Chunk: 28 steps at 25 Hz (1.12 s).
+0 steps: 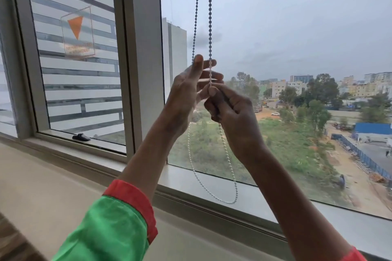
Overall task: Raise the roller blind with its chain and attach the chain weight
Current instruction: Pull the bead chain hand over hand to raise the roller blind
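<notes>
A white beaded chain (210,17) hangs in two strands in front of the window glass and ends in a loose loop (228,201) just above the sill. My right hand (233,112) pinches the right strand between thumb and forefinger. My left hand (191,89) is raised beside it with fingers spread, and the left strand runs behind its thumb; I cannot tell if it grips that strand. The roller blind itself is out of view above. No chain weight shows on the loop or in either hand.
A grey window mullion (140,59) stands just left of the chain. A black window handle (81,137) sits on the left frame. The beige sill (63,186) runs below. An orange triangle sticker (76,27) is on the left pane.
</notes>
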Motion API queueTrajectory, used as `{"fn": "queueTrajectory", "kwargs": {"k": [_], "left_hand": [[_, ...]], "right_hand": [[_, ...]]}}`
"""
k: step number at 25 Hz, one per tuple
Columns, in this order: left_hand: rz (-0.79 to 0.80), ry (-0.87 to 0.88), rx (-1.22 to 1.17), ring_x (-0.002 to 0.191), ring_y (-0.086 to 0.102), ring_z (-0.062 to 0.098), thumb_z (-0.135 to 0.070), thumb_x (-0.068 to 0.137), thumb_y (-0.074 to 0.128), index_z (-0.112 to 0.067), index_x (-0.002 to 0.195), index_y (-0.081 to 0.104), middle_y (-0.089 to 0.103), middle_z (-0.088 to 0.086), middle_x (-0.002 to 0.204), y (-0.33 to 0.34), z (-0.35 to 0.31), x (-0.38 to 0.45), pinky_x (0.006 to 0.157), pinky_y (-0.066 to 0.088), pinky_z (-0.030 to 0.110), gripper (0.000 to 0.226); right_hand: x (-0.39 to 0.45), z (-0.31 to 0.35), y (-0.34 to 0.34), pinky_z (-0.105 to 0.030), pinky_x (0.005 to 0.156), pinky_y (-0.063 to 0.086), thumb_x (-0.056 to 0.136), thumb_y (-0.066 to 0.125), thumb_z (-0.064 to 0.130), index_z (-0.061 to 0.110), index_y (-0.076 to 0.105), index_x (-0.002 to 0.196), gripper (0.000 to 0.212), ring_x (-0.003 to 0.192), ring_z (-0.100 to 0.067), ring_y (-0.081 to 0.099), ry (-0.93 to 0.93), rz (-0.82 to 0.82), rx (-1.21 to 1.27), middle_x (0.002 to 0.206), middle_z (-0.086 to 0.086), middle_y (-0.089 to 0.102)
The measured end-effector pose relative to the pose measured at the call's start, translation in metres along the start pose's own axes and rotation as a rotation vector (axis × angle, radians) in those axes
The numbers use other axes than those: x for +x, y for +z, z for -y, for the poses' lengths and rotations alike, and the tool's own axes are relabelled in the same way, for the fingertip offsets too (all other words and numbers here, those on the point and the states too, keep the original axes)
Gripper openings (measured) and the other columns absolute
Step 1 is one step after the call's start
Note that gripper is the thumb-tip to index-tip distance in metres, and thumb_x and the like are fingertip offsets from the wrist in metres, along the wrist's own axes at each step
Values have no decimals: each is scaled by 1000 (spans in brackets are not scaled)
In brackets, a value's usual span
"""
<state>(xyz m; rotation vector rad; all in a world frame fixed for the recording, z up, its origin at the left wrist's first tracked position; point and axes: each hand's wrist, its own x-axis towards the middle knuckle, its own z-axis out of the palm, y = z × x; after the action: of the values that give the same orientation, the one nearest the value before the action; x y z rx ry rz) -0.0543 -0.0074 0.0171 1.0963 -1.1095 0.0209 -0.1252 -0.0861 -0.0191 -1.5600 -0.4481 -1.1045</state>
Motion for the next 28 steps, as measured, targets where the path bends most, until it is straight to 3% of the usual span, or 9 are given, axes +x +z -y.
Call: {"fn": "queueTrajectory", "kwargs": {"k": [3, 6, 8, 11, 15, 19, 23, 25, 28], "left_hand": [[-2, 82, -55, 65, 65, 14, -38, 98, 39, -12, 108, 61, 68, 2, 72, 6, -31, 18, 63, 56, 27, 36], [-55, 87, -116, 41, 35, 8, -37, 96, 45, -17, 79, 65, 48, -2, 51, 14, -38, 21, 39, 30, 20, 33], [-63, 65, -205, 38, 24, 6, -32, 96, 47, -18, 65, 59, 41, -6, 47, 19, -30, 13, 38, 18, 20, 36], [-12, 43, -251, 36, 25, 4, -32, 96, 47, -21, 61, 57, 43, -10, 43, 23, -12, -5, 36, 21, 17, 38], [-5, -13, -247, 38, 32, 4, -33, 95, 46, -19, 63, 58, 42, -8, 44, 19, 14, -34, 40, 31, 16, 37], [-17, -88, -206, 42, 27, 8, -39, 89, 49, -19, 65, 58, 39, -7, 46, 9, 39, -63, 43, 25, 19, 33], [-8, -185, -223, 42, 27, 6, -44, 84, 55, -20, 63, 58, 40, -7, 47, 15, 63, -88, 44, 23, 19, 32], [-3, -198, -202, 43, 29, 6, -46, 84, 57, -21, 63, 59, 42, -8, 48, 13, 71, -92, 46, 23, 22, 33], [11, -219, -45, 47, 42, 9, -50, 87, 52, -16, 66, 64, 52, -3, 53, 4, 74, -88, 48, 29, 20, 42]], "right_hand": [[-15, -11, -5, -16, 51, 30, 96, 46, 7, 3, 65, 85, 22, 51, -8, 34, 22, 32, -52, 54, 1, 40], [-25, -21, -11, -14, 51, 32, 95, 48, 6, 7, 65, 81, 23, 50, -7, 35, 59, 73, -47, 51, 6, 41], [-30, -27, -15, -14, 50, 32, 95, 49, 7, 8, 67, 81, 23, 49, -7, 36, 97, 113, -36, 50, 7, 43], [-35, -32, -24, -22, 51, 38, 92, 51, 15, 6, 70, 87, 21, 53, -15, 46, 192, 162, -41, 56, -1, 55], [-20, -24, -36, -38, 79, 51, 90, 52, 11, 2, 65, 105, 22, 83, -26, 64, 249, 146, -26, 93, -20, 68], [14, 1, -38, -39, 90, 54, 95, 40, -1, -1, 59, 115, 27, 92, -24, 68, 199, 112, 84, 99, -15, 69], [42, 29, -18, -31, 69, 58, 97, 46, 14, -1, 61, 111, 26, 70, -21, 68, 139, 102, 217, 87, -13, 69], [40, 28, -5, -20, 49, 41, 96, 47, 9, 1, 64, 104, 21, 49, -9, 49, 84, 61, 166, 68, -8, 60], [28, 18, 2, -17, 47, 28, 95, 47, 5, 5, 66, 95, 19, 48, -5, 38, 31, 19, 104, 62, -6, 48]]}}
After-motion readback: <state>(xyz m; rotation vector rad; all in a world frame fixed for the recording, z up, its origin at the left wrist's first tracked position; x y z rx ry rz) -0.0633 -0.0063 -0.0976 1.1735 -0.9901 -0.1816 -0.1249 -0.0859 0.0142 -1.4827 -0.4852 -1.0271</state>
